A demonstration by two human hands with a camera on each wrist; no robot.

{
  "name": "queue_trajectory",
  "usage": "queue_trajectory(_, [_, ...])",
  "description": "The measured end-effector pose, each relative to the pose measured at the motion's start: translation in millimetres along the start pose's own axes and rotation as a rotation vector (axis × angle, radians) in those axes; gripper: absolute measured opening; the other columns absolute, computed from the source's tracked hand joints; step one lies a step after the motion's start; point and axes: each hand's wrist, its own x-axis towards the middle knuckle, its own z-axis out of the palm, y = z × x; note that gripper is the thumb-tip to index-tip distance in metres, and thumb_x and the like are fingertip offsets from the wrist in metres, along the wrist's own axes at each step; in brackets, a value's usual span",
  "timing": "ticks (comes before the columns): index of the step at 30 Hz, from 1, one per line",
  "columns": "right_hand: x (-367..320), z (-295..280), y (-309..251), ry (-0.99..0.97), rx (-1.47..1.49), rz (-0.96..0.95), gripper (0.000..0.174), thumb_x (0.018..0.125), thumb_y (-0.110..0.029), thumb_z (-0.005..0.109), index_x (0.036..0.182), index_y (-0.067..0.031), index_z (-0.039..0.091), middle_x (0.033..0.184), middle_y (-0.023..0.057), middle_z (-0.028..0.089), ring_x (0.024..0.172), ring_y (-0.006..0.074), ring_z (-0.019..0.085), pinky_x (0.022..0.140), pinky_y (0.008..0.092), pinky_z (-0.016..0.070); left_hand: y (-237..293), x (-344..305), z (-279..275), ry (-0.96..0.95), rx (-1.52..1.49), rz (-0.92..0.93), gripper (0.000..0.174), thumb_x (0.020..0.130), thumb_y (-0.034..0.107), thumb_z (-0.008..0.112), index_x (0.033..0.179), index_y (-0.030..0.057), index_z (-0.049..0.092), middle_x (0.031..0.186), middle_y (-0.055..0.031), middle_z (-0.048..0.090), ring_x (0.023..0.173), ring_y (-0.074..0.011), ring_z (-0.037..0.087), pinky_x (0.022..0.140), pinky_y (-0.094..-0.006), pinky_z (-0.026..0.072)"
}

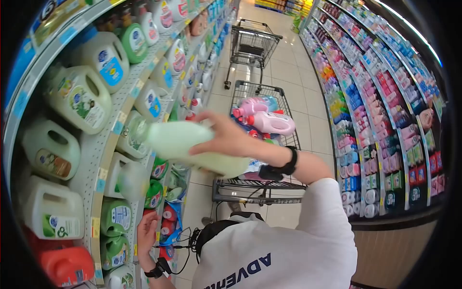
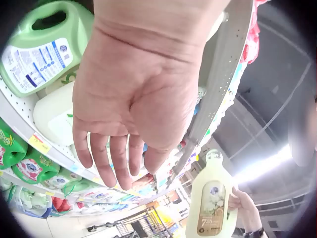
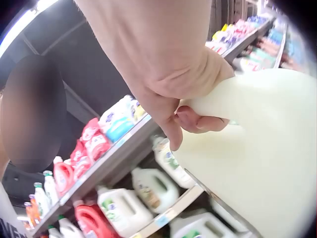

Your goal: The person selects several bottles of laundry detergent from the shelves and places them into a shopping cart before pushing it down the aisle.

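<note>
Detergent aisle — right hand (image 1: 226,138) grips pale bottle (image 1: 175,139).

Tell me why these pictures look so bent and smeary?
Head view: the fisheye lens bows the shelf rails and darkens the corners; the pale green bottle in the right hand is smeared. Left wrist view: the left hand is sharp, a ceiling light glares. Right wrist view: bottle too close, soft.

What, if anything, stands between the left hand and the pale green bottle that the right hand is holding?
Nothing visible does. The left hand hangs open by the lower shelves, and the left wrist view shows the pale green bottle, gripped by the right hand, across open air; the shelf edge runs alongside.
</note>
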Motion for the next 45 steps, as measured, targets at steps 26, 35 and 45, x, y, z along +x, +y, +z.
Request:
queue_trajectory(26, [-220.0, -77.7, 362.3, 0.747, -0.184, 0.691, 0.038, 0.082, -0.023, 0.077, 0.111, -0.0012, 0.068, 0.094, 0.0187, 0.073, 0.086, 0.0283, 0.072, 0.078, 0.0378, 0.0540, -34.5, 93.6, 107.7, -0.096, 0.014, -0.245, 0.029, 0.100, 0.017, 0.057, 0.124, -0.0003, 0.058, 0.105, -0.0069, 0.067, 0.098, -0.0149, 0.062, 0.094, -0.0295, 0.0461])
queue_trajectory(35, [-260.8, -78.3, 445.6, 0.283, 0.326, 1.028, 0.048, 0.084, -0.019, 0.075, 0.126, -0.0020, 0.059, 0.118, 0.0145, 0.065, 0.107, 0.0255, 0.062, 0.092, 0.0395, 0.0504, -37.3, 111.8, 127.0, -0.159, 0.085, -0.248, 0.032, 0.099, 0.017, 0.059, 0.127, 0.0014, 0.057, 0.110, -0.0081, 0.068, 0.102, -0.0148, 0.063, 0.093, -0.0286, 0.0480])
queue_trajectory(45, [-258.7, -129.6, 484.4, -0.457, -0.693, 0.814, 0.045, 0.081, -0.039, 0.075, 0.086, 0.0052, 0.070, 0.081, 0.0190, 0.070, 0.078, 0.0259, 0.068, 0.068, 0.0394, 0.0540, -80.6, 97.7, 119.8, -0.131, 0.035, -0.141, 0.039, 0.099, 0.026, 0.061, 0.129, 0.0013, 0.056, 0.113, -0.0102, 0.066, 0.104, -0.0161, 0.064, 0.092, -0.0303, 0.0501])
